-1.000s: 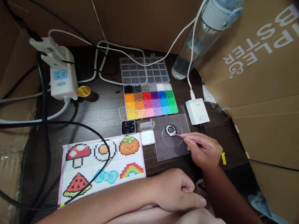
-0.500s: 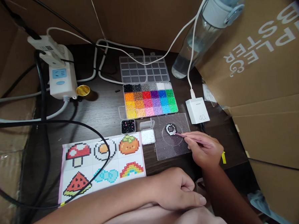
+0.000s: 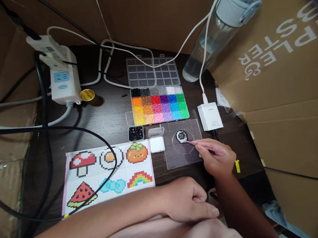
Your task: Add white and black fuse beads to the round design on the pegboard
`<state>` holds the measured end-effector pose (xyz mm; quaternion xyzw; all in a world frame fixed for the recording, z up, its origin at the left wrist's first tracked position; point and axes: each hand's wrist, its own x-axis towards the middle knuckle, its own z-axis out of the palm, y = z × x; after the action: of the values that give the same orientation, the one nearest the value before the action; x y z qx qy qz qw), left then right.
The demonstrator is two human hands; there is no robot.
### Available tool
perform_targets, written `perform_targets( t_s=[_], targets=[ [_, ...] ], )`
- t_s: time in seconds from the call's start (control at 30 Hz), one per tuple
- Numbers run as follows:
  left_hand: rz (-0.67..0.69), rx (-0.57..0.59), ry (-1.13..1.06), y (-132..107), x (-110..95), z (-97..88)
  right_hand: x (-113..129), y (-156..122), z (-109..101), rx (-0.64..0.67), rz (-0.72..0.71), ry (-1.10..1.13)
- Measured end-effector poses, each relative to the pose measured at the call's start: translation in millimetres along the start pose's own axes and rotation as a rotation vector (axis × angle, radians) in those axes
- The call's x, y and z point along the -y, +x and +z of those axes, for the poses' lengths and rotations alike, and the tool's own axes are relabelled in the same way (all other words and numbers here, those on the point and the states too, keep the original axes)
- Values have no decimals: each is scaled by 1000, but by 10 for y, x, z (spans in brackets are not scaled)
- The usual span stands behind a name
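My right hand (image 3: 217,158) pinches pink tweezers (image 3: 200,144) whose tip touches a small black-and-white bead figure (image 3: 181,136) on a clear pegboard (image 3: 183,156). My left hand (image 3: 190,201) rests curled near the table's front edge, fingers folded with nothing visible in them. A tray of sorted coloured beads (image 3: 159,105) sits behind the pegboard. Left of the board stand a small box of white beads (image 3: 157,144) and a small box of black beads (image 3: 136,133). A pattern sheet (image 3: 108,171) with pixel pictures lies at the front left.
A power strip (image 3: 62,79) and several cables cross the left side; one black cable lies over the pattern sheet. A white charger (image 3: 210,116), a water bottle (image 3: 213,34), a gold cap (image 3: 87,95) and cardboard walls (image 3: 279,73) surround the dark table.
The tweezers tip stays at the bead figure; the view has shifted slightly. Both hands hold nearly the same place.
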<state>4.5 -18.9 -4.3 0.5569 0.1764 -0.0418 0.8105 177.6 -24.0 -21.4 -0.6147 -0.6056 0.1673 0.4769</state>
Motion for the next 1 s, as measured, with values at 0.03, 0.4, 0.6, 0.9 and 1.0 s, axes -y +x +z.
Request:
perform_targets(
  t_s=[0.03,0.4,0.6,0.9,1.0],
  targets=[
    [0,0,0,0,-2,1,2,2,2,3,5,1],
    [-12,-4,2,6,-20,9,19,2,-2,-3,-6,15],
    [-9,-4,-8,-5,-12,5,4,-7,-18,-27,27,5],
    [2,-4,-8,7,-7,3,-23,-5,-11,6,26,5],
    [6,-2,-6,7,-5,8,-23,0,-12,8,22,0]
  ],
)
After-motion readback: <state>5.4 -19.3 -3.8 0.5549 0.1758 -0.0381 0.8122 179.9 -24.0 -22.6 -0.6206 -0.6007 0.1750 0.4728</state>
